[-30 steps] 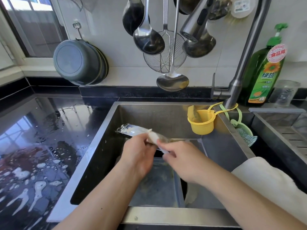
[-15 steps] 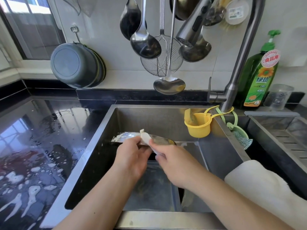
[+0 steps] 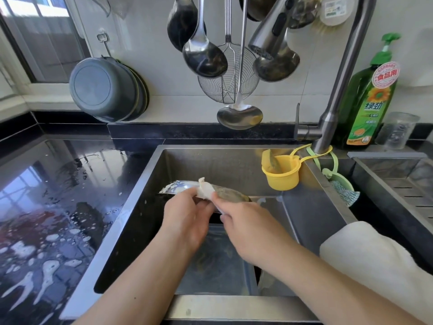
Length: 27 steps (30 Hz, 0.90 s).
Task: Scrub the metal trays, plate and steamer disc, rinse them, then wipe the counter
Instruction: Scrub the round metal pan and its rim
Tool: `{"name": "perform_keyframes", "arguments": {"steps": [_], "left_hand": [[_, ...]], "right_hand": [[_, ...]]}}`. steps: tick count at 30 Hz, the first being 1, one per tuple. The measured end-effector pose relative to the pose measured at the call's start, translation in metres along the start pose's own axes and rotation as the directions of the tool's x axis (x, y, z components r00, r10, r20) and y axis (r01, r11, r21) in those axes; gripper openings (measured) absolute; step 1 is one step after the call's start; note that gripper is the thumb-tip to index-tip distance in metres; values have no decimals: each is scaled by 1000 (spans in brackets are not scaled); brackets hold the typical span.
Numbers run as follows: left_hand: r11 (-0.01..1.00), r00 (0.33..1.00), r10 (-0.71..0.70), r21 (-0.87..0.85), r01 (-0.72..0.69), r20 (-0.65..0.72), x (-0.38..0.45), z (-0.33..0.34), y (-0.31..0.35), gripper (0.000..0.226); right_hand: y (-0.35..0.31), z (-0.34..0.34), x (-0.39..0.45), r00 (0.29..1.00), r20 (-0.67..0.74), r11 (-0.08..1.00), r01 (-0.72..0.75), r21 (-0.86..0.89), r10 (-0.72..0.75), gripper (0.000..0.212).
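Soapy metal plate (image 3: 178, 186) held nearly level over the sink (image 3: 328, 198), long axis left-right; left hand (image 3: 187, 219) fingers gripping its near rim; right hand (image 3: 248, 227) fingers pinching a cloth (image 3: 206, 190) on it; open basin behind

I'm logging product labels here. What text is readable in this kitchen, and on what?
"食品用": round red-and-white sticker on the green dish soap bottle.
"绿劲": the bottle's front label.
Smaller print lower on that label: too small to read.
Round white tag hanging near the faucet: blurred, unreadable.
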<state>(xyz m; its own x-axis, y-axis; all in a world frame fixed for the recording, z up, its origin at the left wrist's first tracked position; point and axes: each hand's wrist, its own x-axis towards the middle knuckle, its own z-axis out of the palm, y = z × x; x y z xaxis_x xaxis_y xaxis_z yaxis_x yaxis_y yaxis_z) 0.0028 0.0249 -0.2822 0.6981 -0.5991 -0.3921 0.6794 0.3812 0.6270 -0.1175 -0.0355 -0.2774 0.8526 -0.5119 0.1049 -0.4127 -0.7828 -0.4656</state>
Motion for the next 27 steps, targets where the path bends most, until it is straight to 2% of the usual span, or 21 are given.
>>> {"name": "perform_keyframes", "arguments": {"steps": [3, 6, 7, 10, 13, 15, 17, 20, 22, 24, 27], "left_hand": [[990, 999, 14, -139, -21, -47, 9, -5, 7, 20], [984, 998, 26, -175, -36, -63, 9, -6, 12, 22], [984, 998, 19, -176, -29, -58, 8, -5, 11, 22], [996, 999, -39, -78, 40, 5, 6, -1, 0, 13], [998, 998, -62, -27, 63, 27, 11, -6, -6, 21], [997, 1000, -19, -77, 19, 1, 12, -11, 1, 21], [994, 1000, 24, -109, -26, -15, 11, -10, 10, 21], [997, 999, -35, -71, 34, -10, 11, -6, 1, 22], [993, 995, -102, -54, 103, 17, 10, -4, -5, 27], [993, 995, -101, -55, 102, 19, 12, -7, -4, 30], [995, 999, -52, -81, 51, -9, 17, -14, 2, 28]], "right_hand": [[18, -8, 3, 996, -39, 992, -87, -96, 83, 55], [36, -16, 3, 974, -21, 967, -226, -114, 225, 58], [36, -17, 2, 972, -16, 966, -233, -116, 233, 57], [16, -12, 1, 993, -2, 993, -117, -25, 117, 50], [-2, 2, -2, 1000, 20, 1000, -7, 0, 7, 54], [6, 2, 0, 999, -16, 998, -39, -55, 38, 55], [20, -5, 1, 991, -21, 987, -135, -90, 134, 56], [28, -12, 0, 976, -1, 971, -215, -105, 216, 53], [16, -6, -3, 990, 27, 990, -137, -34, 138, 50], [2, 4, -4, 998, 54, 999, -35, 13, 34, 53], [3, 3, 4, 997, 65, 996, -46, -79, 51, 60]]}}
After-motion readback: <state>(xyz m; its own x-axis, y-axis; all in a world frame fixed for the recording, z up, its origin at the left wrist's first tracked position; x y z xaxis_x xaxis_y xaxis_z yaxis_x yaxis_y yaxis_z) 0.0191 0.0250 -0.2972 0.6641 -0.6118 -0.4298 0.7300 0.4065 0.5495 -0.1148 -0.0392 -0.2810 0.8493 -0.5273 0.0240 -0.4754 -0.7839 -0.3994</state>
